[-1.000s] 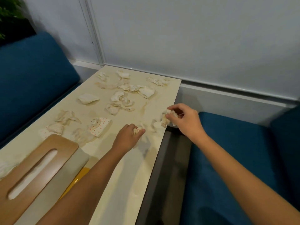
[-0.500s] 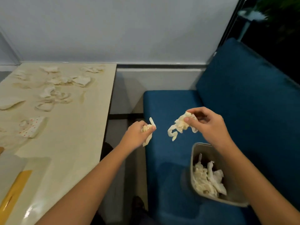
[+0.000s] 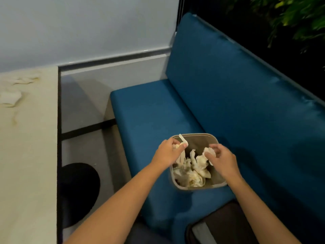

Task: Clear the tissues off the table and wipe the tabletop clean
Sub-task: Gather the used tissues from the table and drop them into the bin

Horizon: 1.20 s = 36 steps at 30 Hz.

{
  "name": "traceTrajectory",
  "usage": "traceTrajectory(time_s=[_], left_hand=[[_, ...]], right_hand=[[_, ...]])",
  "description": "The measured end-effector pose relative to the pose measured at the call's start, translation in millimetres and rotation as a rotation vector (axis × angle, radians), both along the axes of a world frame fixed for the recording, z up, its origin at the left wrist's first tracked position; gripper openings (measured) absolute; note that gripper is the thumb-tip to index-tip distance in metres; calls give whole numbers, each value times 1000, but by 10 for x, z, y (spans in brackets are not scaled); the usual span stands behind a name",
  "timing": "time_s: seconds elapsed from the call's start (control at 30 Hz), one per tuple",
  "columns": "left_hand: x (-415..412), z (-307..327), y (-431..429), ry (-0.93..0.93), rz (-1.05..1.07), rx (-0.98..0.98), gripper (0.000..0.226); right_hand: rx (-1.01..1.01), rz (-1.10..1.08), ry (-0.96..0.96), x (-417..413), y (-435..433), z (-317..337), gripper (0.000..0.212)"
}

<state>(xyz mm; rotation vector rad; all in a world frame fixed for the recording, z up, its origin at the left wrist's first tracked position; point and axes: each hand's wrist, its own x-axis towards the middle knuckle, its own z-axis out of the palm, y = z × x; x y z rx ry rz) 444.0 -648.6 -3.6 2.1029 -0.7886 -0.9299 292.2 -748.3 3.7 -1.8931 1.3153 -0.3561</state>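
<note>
A small grey bin [image 3: 213,138] sits on the blue bench seat, part-filled with crumpled cream tissues [image 3: 190,176]. Over its left rim my left hand [image 3: 168,152] pinches a small tissue strip [image 3: 182,140]. My right hand [image 3: 222,160] is over the bin's right side, fingers curled round a crumpled tissue wad [image 3: 209,153]. At the far left, the cream table [image 3: 29,155] shows a folded tissue [image 3: 9,98] and more tissues [image 3: 22,79] near the wall, with brownish stains around them.
The blue bench [image 3: 158,111] has a tall blue backrest [image 3: 246,88] on the right. A gap of grey floor [image 3: 84,103] lies between table edge and bench. A dark round shape [image 3: 77,194] sits below the table edge. Green foliage [image 3: 299,13] shows top right.
Both hands carried their tissues from the table's right edge rightward and down to the bin on the bench. My view swung right, so most of the table has left the frame.
</note>
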Motion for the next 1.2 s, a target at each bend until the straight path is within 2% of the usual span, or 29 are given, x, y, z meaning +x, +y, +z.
traceTrajectory(time_s=[0.07, 0.17, 0.33, 0.53, 0.9, 1.2], left_hand=[[-43, -36, -71, 50, 5, 8, 47], [-30, -68, -100, 45, -7, 52, 55], [128, -61, 48, 9, -14, 67, 51], [457, 125, 469, -65, 99, 11, 40], [1161, 587, 1967, -199, 561, -48, 30], [1535, 540, 3050, -204, 961, -56, 27]], right_hand=[[9, -30, 90, -71, -26, -141, 38], [-3, -78, 74, -58, -39, -179, 34], [-24, 14, 10, 193, 29, -80, 29], [-31, 179, -75, 696, 278, 89, 25], [-40, 648, -214, 2023, 1394, 373, 19], [17, 973, -203, 2791, 2320, 382, 19]])
